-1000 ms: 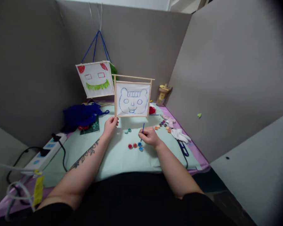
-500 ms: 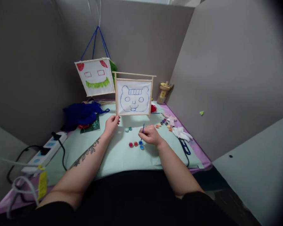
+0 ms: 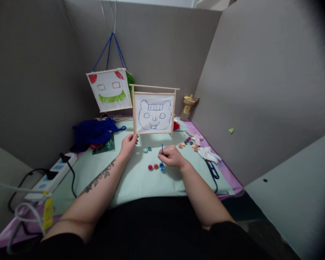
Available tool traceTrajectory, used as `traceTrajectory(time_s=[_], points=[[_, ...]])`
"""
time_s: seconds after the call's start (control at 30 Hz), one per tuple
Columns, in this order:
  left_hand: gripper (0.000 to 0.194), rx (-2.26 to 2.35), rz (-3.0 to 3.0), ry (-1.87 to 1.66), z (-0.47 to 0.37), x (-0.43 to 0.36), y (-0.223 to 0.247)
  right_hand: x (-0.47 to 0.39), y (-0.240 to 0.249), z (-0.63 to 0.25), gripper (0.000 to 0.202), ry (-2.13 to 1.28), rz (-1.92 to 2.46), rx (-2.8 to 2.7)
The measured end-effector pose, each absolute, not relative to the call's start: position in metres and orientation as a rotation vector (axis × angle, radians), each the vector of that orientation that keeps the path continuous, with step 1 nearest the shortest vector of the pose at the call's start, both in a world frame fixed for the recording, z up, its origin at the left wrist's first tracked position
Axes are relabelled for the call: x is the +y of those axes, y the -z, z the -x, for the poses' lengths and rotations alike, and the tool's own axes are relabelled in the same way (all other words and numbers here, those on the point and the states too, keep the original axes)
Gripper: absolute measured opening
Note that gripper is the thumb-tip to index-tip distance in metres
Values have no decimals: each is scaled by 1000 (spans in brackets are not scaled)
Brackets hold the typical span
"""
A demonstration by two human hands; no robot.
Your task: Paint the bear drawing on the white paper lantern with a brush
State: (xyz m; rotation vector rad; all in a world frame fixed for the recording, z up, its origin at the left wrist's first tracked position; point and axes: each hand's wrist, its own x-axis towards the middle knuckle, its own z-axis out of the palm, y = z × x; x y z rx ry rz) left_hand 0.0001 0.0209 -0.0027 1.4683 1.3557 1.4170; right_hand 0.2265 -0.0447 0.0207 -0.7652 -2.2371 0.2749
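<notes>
My left hand [image 3: 129, 144] is closed on the lower left corner of a wood-framed lantern [image 3: 154, 124], holding it upright above the table. Its white front bears a blue outline of an animal face with round ears and a striped forehead. My right hand [image 3: 172, 156] pinches a thin blue paintbrush [image 3: 162, 148]; the brush's tip is hard to make out. Just below that hand sit blue paint pots [image 3: 163, 170], and red paint pots [image 3: 151, 167] stand to their left. Green paint pots [image 3: 149, 148] lie between my two hands.
A painted lantern [image 3: 112, 104] hangs by blue cords at the back left. Dark blue fabric [image 3: 90, 131] and a power strip [image 3: 51, 177] lie on the left. At right are more paint pots [image 3: 189, 141], a white cloth [image 3: 209, 154] and a yellow-topped cup [image 3: 188, 104]. Grey partitions surround the table.
The paintbrush has risen slightly from the blue paint pots and stands more upright, with my right hand shifted a little left. My left hand and the lantern hold nearly still.
</notes>
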Motion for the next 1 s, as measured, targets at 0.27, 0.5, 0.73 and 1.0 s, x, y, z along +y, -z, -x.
traceTrajectory(time_s=[0.27,0.5,0.73,1.0], points=[[23,1360,-1502,-1416,-1,20,2,-45,-22,-226,25,-287,776,-2220],[26,1365,-1524,-1411,-1,19,1,-45,-24,-227,25,-315,782,-2224],[26,1367,-1522,-1412,-2,19,2,-45,-26,-229,25,-355,777,-2196],[23,1252,-1507,-1306,-5,11,-6,-44,-24,-239,28,-635,783,-1409]])
